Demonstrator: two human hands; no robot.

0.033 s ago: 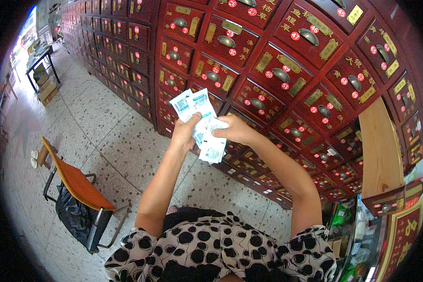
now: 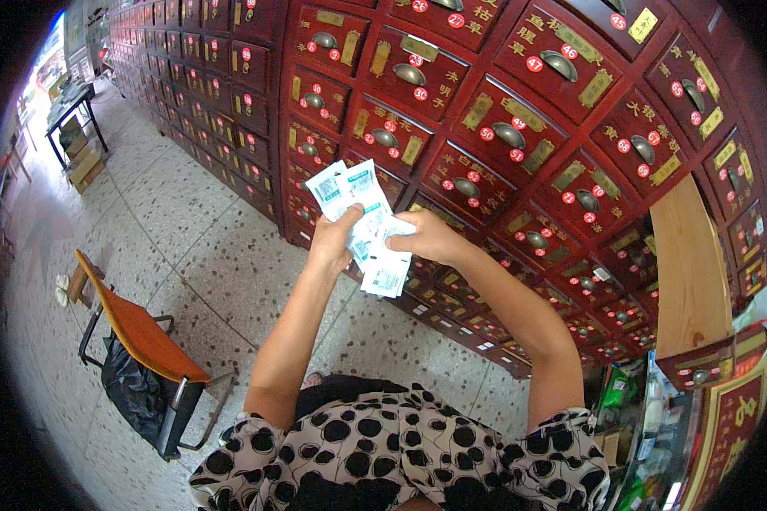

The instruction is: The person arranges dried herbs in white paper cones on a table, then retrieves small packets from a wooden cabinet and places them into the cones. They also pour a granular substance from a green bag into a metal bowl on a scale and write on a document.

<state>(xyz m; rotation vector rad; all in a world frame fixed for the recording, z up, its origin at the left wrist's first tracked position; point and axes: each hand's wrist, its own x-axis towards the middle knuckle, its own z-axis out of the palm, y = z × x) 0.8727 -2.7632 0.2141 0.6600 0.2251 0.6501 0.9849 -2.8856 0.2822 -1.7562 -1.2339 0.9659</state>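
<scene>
Both hands are raised together in front of a wall of dark red wooden drawers (image 2: 503,136). My left hand (image 2: 332,243) grips a fan of small white paper packets with blue print (image 2: 348,187), thumb across their lower ends. Just to its right, my right hand (image 2: 430,238) pinches more of the same packets (image 2: 386,271), which hang down below its fingers. The two bunches overlap between the hands. My forearms come up from a black-and-white spotted top at the bottom of the picture.
The drawers carry brass cup handles and round red tags. A pale wooden drawer (image 2: 689,272) juts open at right. An orange-seated chair (image 2: 141,336) with a black bag (image 2: 132,387) beneath stands left on speckled floor. A dark table (image 2: 72,98) stands far left.
</scene>
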